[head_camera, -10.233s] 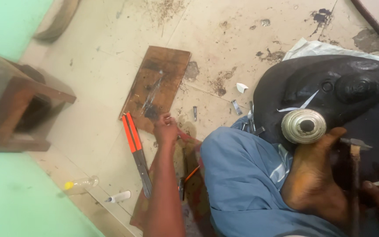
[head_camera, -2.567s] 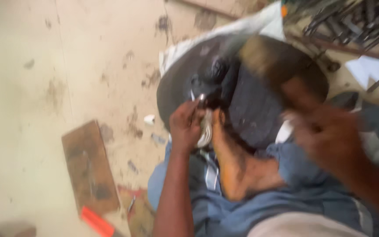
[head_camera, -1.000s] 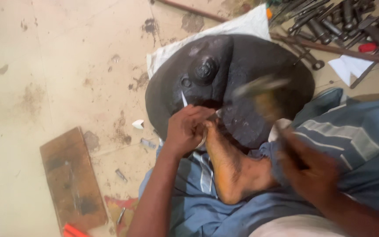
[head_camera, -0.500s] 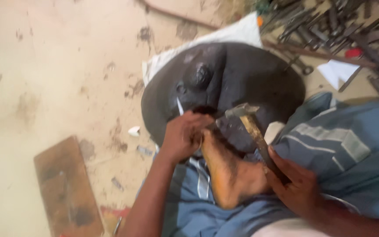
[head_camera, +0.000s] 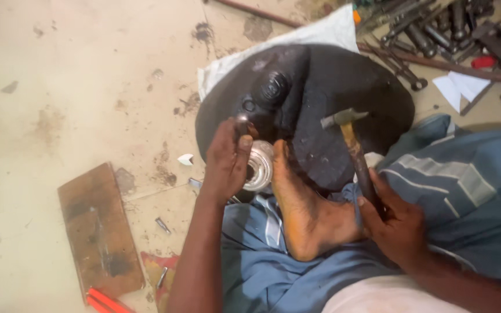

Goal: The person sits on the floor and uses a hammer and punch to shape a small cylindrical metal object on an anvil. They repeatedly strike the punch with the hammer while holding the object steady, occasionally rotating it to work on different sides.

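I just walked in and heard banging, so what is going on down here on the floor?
A person sits on the floor working on a big black metal part. The right hand grips a hammer with its head raised over the part. The left hand holds a dark punch-like tool against the part, next to a shiny metal ring. A bare foot presses against the part's edge. A wooden board lies to the left, and tools are piled beyond the part.
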